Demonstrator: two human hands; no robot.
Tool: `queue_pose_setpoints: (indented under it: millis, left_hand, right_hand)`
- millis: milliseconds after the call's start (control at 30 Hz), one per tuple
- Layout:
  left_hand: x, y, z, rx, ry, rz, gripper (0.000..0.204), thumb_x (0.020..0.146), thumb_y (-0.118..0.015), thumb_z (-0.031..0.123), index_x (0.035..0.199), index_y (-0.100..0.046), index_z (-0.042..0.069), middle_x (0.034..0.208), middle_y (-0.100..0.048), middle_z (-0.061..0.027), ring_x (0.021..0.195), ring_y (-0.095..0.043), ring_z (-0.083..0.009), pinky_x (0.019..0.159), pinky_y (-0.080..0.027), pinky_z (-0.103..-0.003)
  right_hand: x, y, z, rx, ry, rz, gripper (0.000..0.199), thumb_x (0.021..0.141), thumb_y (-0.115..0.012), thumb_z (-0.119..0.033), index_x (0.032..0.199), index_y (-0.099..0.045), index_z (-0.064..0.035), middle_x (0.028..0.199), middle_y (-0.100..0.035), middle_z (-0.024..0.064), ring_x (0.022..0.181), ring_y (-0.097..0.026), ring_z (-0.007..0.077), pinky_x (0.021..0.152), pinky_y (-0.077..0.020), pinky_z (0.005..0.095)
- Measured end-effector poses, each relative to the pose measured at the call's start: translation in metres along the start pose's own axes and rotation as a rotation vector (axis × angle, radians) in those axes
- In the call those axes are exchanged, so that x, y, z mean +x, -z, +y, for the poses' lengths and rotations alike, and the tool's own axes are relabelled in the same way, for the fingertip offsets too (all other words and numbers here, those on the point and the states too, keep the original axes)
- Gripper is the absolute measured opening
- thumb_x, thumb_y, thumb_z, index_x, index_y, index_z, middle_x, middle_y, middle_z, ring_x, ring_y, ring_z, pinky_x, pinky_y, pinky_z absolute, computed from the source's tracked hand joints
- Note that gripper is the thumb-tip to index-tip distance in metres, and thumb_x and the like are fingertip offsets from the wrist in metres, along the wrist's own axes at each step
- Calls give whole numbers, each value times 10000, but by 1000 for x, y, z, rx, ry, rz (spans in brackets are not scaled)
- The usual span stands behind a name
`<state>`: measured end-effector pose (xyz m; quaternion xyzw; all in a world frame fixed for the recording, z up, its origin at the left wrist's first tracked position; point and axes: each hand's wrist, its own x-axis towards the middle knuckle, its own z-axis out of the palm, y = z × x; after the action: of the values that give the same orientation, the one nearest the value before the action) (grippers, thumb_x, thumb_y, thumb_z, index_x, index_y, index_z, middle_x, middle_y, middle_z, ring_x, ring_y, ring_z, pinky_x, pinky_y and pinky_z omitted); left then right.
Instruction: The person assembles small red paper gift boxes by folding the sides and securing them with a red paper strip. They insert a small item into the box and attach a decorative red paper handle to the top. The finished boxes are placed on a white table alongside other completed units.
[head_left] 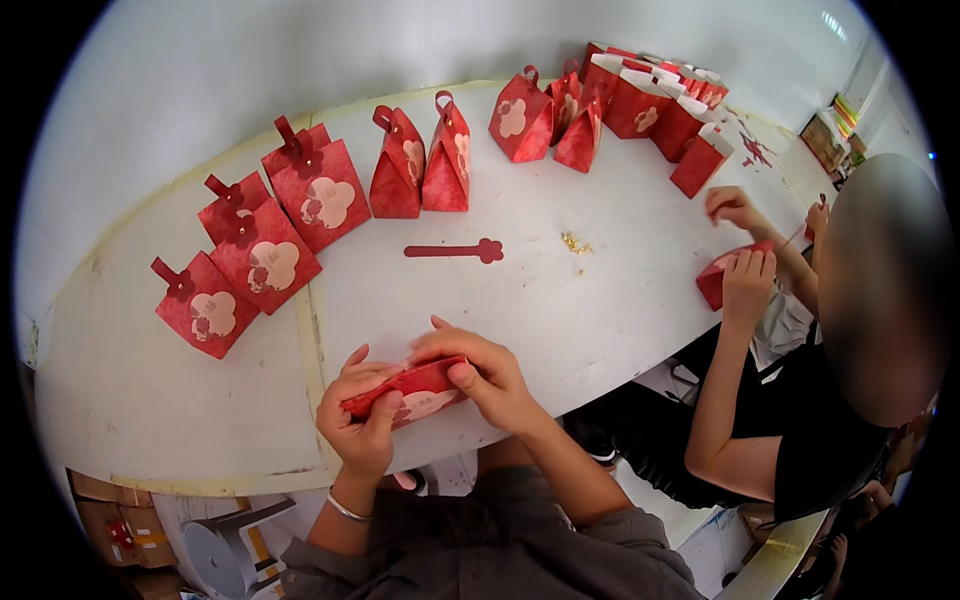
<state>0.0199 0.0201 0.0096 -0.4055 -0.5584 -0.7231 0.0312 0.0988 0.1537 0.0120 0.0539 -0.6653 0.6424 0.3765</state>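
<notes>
Between my two hands, just above the near table edge, is a red paper gift box (428, 396) with a pale flower-shaped patch on its side. My left hand (358, 412) grips its left end, the thumb across the front. At the right end, my right hand (487, 375) has its thumb on the front and its fingers over the top edge. Beyond my hands lies a dark red strap with a flower-shaped end (453, 251), flat on the table. Small gold fasteners (575, 243) are heaped to the right of the strap.
Several finished red boxes with strap handles (325, 190) stand at the left and the back of the white table (400, 300). Open-topped red boxes (640, 105) are grouped at the far right. Close on my right, a co-worker's hands (748, 285) hold another red box.
</notes>
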Motion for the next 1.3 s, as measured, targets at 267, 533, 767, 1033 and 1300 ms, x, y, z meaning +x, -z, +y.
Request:
queue_pose_setpoints:
  millis: [267, 533, 767, 1033, 1300]
  left_hand:
    - [-2, -4, -2, -19, 56, 82, 116, 777, -638, 2, 844, -548, 29, 833, -654, -134, 833, -611, -224, 936, -378, -467]
    - [1, -9, 0, -35, 36, 63, 106, 774, -620, -21, 848, -565, 30, 844, -660, -132, 839, -615, -229, 917, -391, -455]
    - [2, -8, 0, -27, 37, 59, 108, 774, -625, -11, 859, -573, 30, 849, -668, -131, 838, -623, -229, 901, -404, -437]
    - [3, -10, 3, 8, -8, 73, 135, 766, -636, -10, 885, -585, 29, 860, -670, -100, 815, -620, -206, 876, -419, -400]
    - [4, -9, 0, 38, -26, 54, 134, 767, -648, 0, 885, -597, 37, 863, -673, -78, 808, -618, -193, 863, -423, -379]
  right_hand:
    - [5, 16, 4, -116, -71, -143, 316, 927, -475, -239, 1111, -536, 10, 1112, -553, 113, 999, -527, 206, 997, -339, 374]
    - [70, 108, 47, -1230, -297, -75, 347, 752, -675, -162, 1058, -590, -22, 1026, -523, 144, 950, -509, 292, 806, -436, 353]
    - [89, 103, 59, -1102, -558, -120, 268, 723, -674, -99, 945, -554, -9, 894, -573, 125, 746, -521, 231, 672, -447, 319]
    - [19, 34, -71, 312, -443, 411, 267, 902, -505, -104, 1137, -499, 22, 924, -604, 169, 696, -601, 195, 637, -502, 289]
    - [-16, -30, -61, 458, -389, 426, 176, 891, -507, -13, 1066, -529, -5, 893, -641, 138, 834, -628, 196, 733, -508, 305]
